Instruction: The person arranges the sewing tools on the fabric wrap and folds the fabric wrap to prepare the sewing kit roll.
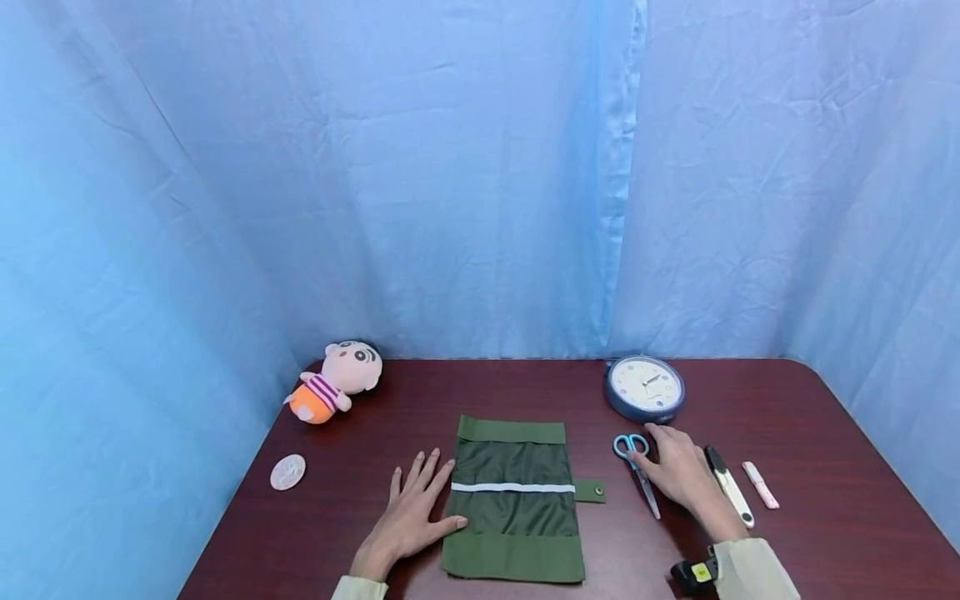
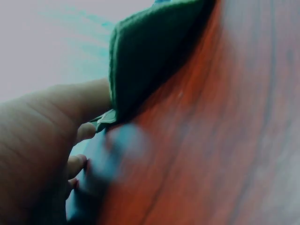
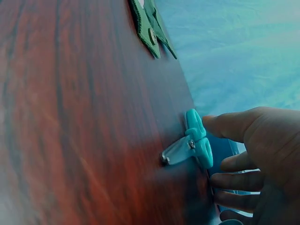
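Observation:
A green cloth case (image 1: 517, 558) with dark inner pockets and a white band lies unfolded mid-table, its snap tab (image 1: 590, 491) pointing right. My left hand (image 1: 408, 518) is spread on the table at the case's left side, thumb over its edge; in the left wrist view the thumb meets the green cloth (image 2: 145, 51). My right hand (image 1: 678, 468) is at the blue-handled scissors (image 1: 641, 475), which lie with blades toward me. In the right wrist view the thumb tip is beside the scissors' handle (image 3: 204, 152), and the other fingers are extended, apart from it.
A round blue-rimmed clock (image 1: 646, 389) lies behind the scissors. Right of my right hand are a black-and-white utility knife (image 1: 731, 492) and a small pink-and-white stick-like item (image 1: 761, 485). A plush doll (image 1: 333, 383) and a pale round disc (image 1: 288, 472) lie at the left.

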A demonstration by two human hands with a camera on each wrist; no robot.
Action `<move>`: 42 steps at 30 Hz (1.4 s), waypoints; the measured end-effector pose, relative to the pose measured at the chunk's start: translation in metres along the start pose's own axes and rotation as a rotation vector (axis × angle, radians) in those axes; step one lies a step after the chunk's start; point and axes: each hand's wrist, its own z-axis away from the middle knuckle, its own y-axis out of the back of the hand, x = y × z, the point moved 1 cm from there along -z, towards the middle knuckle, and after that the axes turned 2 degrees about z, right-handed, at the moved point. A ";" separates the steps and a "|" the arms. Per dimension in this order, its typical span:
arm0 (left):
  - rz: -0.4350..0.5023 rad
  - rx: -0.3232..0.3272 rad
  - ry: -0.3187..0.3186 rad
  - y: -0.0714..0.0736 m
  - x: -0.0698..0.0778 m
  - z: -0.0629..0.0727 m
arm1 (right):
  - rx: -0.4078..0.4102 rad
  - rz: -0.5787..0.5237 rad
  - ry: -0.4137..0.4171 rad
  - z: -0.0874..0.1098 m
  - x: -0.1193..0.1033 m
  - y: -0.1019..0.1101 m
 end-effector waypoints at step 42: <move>-0.053 0.033 -0.034 -0.003 -0.003 0.002 | 0.021 -0.030 -0.107 -0.001 -0.013 -0.010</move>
